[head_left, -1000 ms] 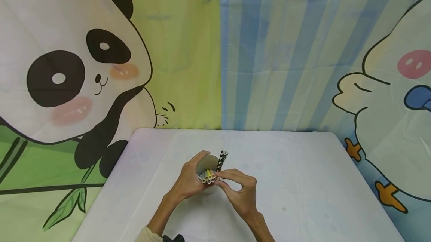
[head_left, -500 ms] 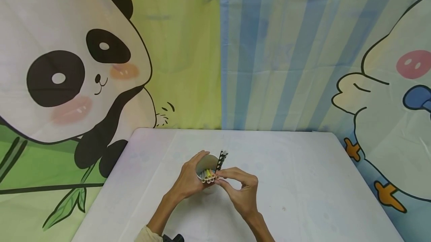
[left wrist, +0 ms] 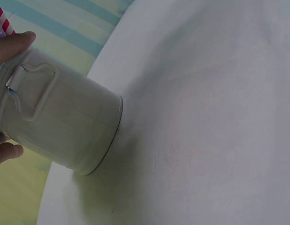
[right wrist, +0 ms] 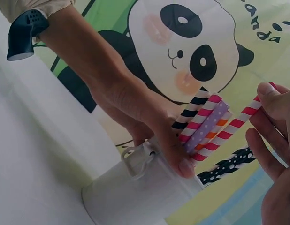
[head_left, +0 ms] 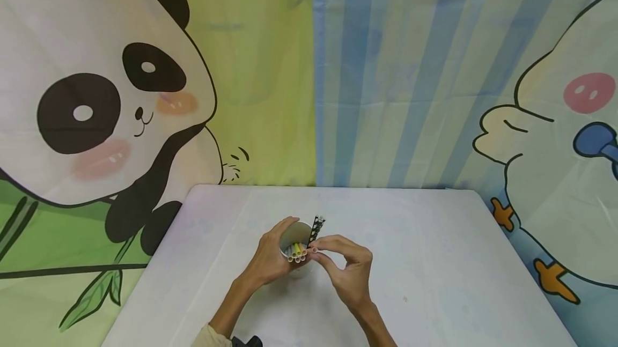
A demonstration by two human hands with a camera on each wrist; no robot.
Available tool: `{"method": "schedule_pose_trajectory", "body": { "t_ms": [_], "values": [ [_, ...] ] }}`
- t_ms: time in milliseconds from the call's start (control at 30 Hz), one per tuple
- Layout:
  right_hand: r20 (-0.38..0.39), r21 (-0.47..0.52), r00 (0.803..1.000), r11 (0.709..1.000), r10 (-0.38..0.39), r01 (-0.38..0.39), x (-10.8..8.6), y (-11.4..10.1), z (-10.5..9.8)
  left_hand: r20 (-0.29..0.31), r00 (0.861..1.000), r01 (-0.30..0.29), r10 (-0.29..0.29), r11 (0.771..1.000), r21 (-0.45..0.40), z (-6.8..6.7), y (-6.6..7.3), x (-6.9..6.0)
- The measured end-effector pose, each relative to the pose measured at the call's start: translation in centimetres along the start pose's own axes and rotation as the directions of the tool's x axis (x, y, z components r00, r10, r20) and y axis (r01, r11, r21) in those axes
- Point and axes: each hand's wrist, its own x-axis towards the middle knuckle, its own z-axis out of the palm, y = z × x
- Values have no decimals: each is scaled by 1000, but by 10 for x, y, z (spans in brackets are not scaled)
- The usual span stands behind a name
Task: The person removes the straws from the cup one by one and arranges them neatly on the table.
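Left hand (head_left: 272,257) grips the pale handled bucket (right wrist: 135,199) near its rim; right hand (head_left: 351,272) pinches the upper end of a red-and-white striped straw (right wrist: 229,130), its lower end at the bucket's mouth; other striped straws (right wrist: 191,111) and a lilac dotted straw (right wrist: 208,128) stand bunched in the bucket; black dotted straws (right wrist: 225,167) project toward the right-hand side; white surface (head_left: 444,266) beneath, base contact not determinable; panda-printed backdrop (head_left: 260,68) behind.

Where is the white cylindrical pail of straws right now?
In the head view, the white cylindrical pail is below centre, between the left hand gripping it and the right hand.
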Motion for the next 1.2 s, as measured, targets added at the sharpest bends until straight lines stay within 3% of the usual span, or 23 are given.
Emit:
{"method": "schedule_pose_trajectory", "body": {
  "t_ms": [433,800,1200],
  "values": [
    [0,129,996,988,87,-87,6,-6,-4,-12,1000,-28,29,999,28,1,0,2],
    [-29,189,998,981,49,-43,14,-5,-9,-9,999,-35,35,999,-17,2,-3,2],
    [-65,220,998,975,5,10,28,-11,-19,-17,1000,-19,19,1000,3,2,-1,2]
  ]
}}
